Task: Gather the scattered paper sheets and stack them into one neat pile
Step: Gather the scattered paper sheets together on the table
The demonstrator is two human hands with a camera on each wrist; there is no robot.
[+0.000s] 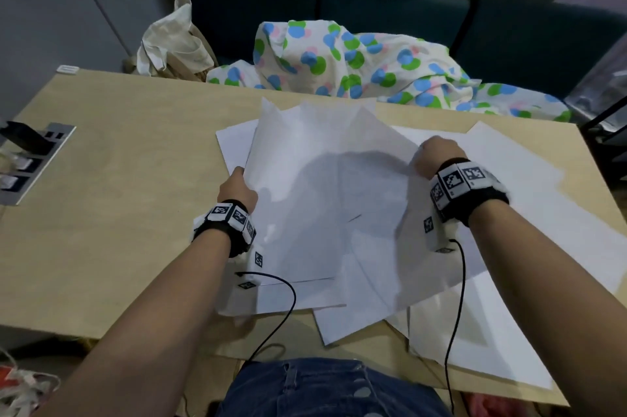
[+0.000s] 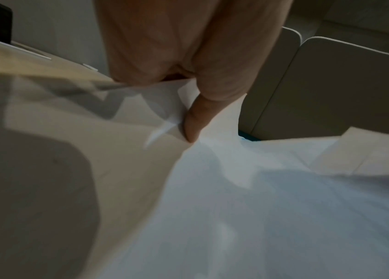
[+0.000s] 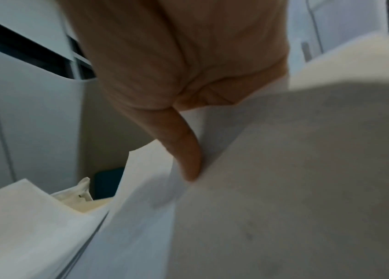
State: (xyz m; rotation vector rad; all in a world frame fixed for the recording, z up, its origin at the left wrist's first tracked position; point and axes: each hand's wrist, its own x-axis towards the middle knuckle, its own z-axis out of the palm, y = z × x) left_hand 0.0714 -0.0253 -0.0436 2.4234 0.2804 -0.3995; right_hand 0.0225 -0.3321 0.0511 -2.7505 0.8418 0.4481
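Left hand (image 1: pixel 236 188) and right hand (image 1: pixel 436 157) each held a grip on opposite edges of loose white paper sheets (image 1: pixel 325 185) above the pale wooden table (image 1: pixel 118 213)

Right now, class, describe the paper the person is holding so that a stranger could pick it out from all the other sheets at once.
Start at the wooden table in front of the spotted cloth. White sheets lie scattered over its right half. The held bundle of paper is in the middle, gripped by the left hand and right hand at its side edges; unlike the flat sheets, it is lifted and bowed.
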